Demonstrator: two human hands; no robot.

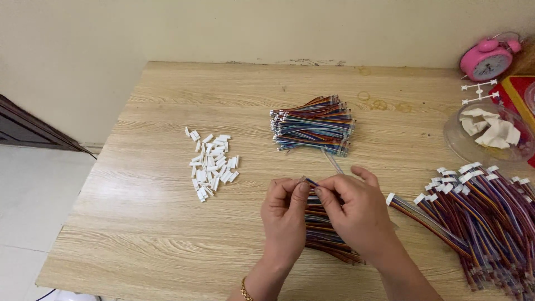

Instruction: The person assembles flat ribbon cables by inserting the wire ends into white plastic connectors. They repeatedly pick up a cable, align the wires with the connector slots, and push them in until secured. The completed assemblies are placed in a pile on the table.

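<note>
My left hand [285,214] and my right hand [356,209] meet at the front middle of the wooden table [167,234]. Together their fingertips pinch the end of a multicoloured ribbon wire [310,182]. Under the hands lies a small bunch of the same wires [323,234], partly hidden. A stack of bare multicoloured wires [314,125] lies farther back at the centre. To the left, a loose pile of small white plastic connectors [212,164] rests on the table. At the right, a heap of wires fitted with white connectors [479,217] spreads toward the edge.
A pink alarm clock [487,58] stands at the back right beside a red box [515,89]. A clear plastic bowl [454,136] with white scraps sits in front of it. Pale wall runs behind the table; white floor lies to the left.
</note>
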